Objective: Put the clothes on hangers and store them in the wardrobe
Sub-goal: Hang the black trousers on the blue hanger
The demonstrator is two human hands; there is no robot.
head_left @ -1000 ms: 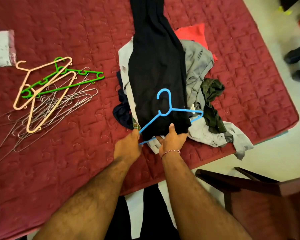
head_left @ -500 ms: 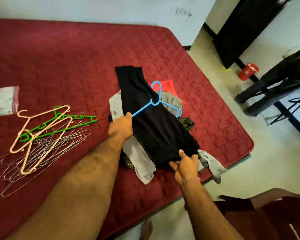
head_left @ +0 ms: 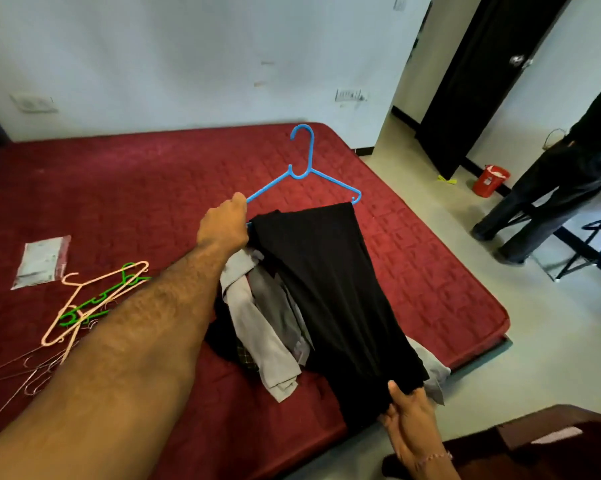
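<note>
Black cloth, a long folded garment (head_left: 330, 292), hangs over the lower bar of the blue plastic hanger (head_left: 307, 168), hiding nearly all of that bar. Its near end, at about five o'clock, is pinched by the right hand (head_left: 410, 415), thumb on top; that wrist is cut off by the frame's bottom edge. The left hand (head_left: 224, 225) is clenched round the hanger's left shoulder, hook pointing to twelve o'clock. Under the garment a heap of grey clothes (head_left: 257, 317) lies on the red quilted bed (head_left: 119, 188), mostly covered; a checked piece probably sits lowest. At nine o'clock, spare hangers (head_left: 94, 299) are partly masked by the forearm.
</note>
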